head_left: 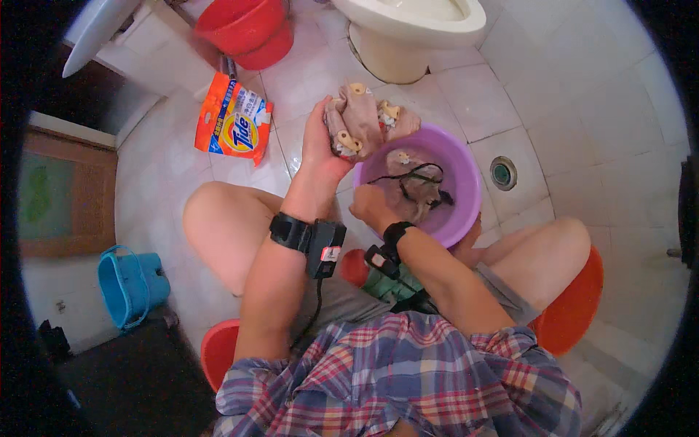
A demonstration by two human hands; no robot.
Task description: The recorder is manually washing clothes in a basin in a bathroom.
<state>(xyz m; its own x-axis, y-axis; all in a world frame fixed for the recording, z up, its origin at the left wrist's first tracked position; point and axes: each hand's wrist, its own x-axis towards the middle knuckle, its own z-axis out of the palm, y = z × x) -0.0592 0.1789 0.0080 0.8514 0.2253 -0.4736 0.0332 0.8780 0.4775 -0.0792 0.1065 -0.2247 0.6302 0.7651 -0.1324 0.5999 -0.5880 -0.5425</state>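
Note:
My left hand (325,149) holds up a bunched greyish-pink cloth item (362,124) with several beige toggle-like pieces on it, left of and above a purple basin (467,171). Its palm is under the bundle and partly hidden by it. My right hand (373,207) is at the basin's near left rim with its fingers curled closed. Whatever they may grip is hidden. More greyish-pink cloth (408,204) lies in the basin, and a black cord (420,173) loops over it. I cannot tell whether the two pieces of cloth are joined.
An orange detergent bag (234,120) lies on the tiles, left of my hands. Beyond it stand red buckets (244,36) and a white toilet (408,29). A floor drain (503,173) is right of the basin. At the far left is a blue bucket (132,286).

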